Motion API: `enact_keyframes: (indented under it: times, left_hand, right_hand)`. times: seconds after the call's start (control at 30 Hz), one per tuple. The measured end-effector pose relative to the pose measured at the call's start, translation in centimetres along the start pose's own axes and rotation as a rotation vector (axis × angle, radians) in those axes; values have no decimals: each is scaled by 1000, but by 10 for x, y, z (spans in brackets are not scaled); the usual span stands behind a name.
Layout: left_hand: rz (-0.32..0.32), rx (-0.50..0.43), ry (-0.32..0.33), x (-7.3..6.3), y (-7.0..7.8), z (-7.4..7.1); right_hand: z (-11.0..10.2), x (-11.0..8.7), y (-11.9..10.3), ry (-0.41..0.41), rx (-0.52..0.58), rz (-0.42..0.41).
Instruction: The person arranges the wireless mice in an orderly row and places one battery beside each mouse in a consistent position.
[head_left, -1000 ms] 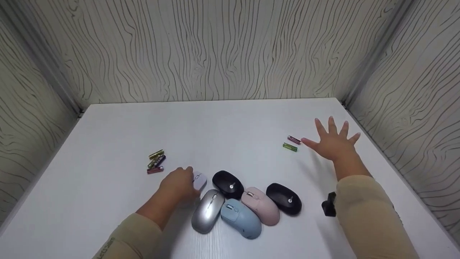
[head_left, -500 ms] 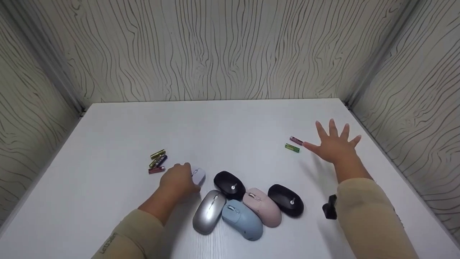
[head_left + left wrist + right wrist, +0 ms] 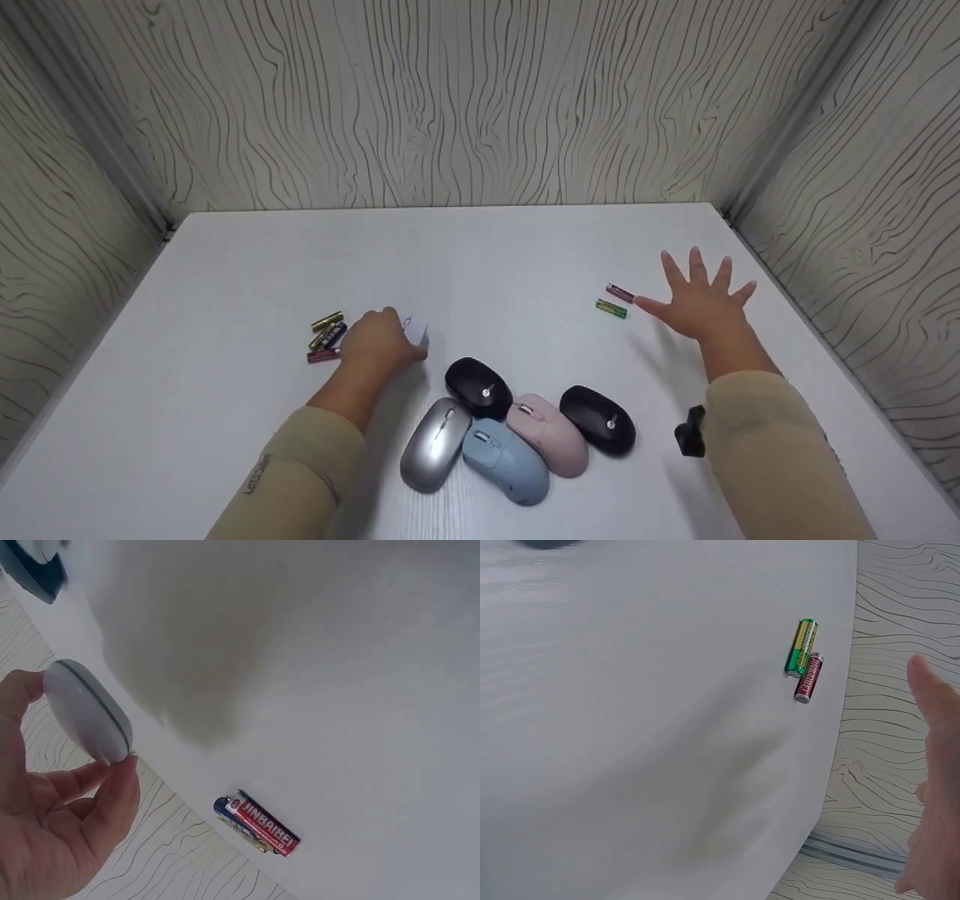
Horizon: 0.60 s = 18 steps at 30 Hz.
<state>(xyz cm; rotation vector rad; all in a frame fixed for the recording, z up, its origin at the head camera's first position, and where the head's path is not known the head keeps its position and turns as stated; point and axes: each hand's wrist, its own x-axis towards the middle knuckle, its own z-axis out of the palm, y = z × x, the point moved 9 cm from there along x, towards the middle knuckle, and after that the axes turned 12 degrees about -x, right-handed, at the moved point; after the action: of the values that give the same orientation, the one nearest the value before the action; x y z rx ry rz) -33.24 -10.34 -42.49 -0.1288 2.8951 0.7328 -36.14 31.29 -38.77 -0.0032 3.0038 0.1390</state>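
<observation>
My left hand [image 3: 381, 341] grips a pale lilac computer mouse [image 3: 86, 712] between thumb and fingertips, above the white table. In the head view the hand hides much of that mouse. Close to its left lies a small pile of batteries [image 3: 327, 331], gold, dark blue and red; a red one [image 3: 262, 823] is plain in the left wrist view. My right hand [image 3: 703, 306] is spread wide at the right, holding nothing. Beside its thumb lie a red battery [image 3: 620, 293] and a green-and-yellow battery [image 3: 611, 308].
In front of me sit a silver mouse [image 3: 435, 445], a blue mouse [image 3: 507, 461], a pink mouse [image 3: 550, 435] and two black mice, one at the back [image 3: 478, 387] and one at the right [image 3: 598, 420]. Wood-patterned panels [image 3: 465, 105] enclose the white table [image 3: 480, 262].
My left hand has carried the lilac mouse away from me, farther from the silver mouse and beside the battery pile. The right hand stays spread in nearly the same place.
</observation>
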Motion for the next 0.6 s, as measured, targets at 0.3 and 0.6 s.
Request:
enact_keyframes:
  times: [0.3,0.6]
  left_hand:
    - [-75,-42,27,22,0,-3]
    - [-135,-113,59,40,-6,-5]
  right_hand:
    - [4,0,7,-14,-16,3]
    - [7,1,9,-5,-23,10]
